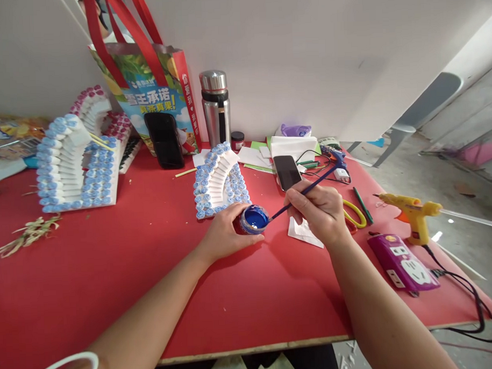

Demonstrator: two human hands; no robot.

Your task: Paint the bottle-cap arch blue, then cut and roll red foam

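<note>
My left hand [227, 236] is closed round a small clear jar of blue paint [255, 219], tilted a little above the red table. In my right hand [321, 209] is a dark blue paintbrush [310, 187], pinched between thumb and fingers. The brush's tip is at the right rim of the jar. Just behind the jar stands a white model with blue rosette-like pieces [219, 182] and a curved row of white strips. Folded white paper [304, 233] lies under and beside my right hand.
Larger blue-and-white [73, 163] and pink-and-white models [92, 106] stand at the left. Behind are a phone [164, 140], shopping bag [154, 91] and steel flask [217, 110]. At right lie a yellow glue gun [414, 211], purple power strip [402, 262], scissors [356, 215] and cables.
</note>
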